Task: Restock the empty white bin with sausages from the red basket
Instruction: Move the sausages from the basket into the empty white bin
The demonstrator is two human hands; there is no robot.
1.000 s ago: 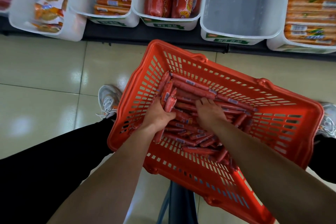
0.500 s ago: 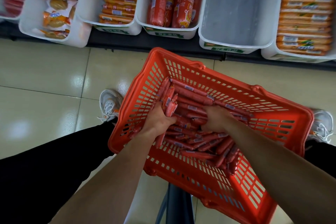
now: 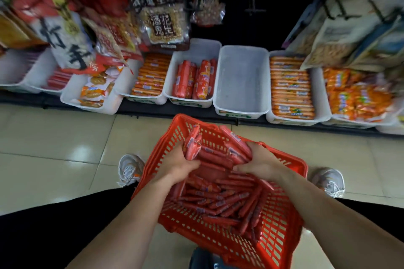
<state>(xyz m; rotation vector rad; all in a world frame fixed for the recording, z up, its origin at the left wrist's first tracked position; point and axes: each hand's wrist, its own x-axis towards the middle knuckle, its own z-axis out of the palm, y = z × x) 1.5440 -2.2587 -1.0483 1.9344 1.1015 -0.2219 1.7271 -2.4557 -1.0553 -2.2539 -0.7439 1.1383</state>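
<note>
The red basket sits in front of me between my legs, with several thin red sausages loose in its bottom. My left hand and my right hand grip opposite ends of one bundle of sausages, lifted above the pile at the basket's far end. The empty white bin stands on the low shelf straight beyond the basket, nothing inside it.
Filled white bins flank the empty one: thick red sausage packs to its left, orange sausage packs to its right. Hanging snack bags overhang the shelf. Tiled floor lies between shelf and basket. My shoes stand either side.
Both hands have closed round a bundle of sausages and raised it out of the pile. My view has tilted up, so the shelf and hanging bags now show.
</note>
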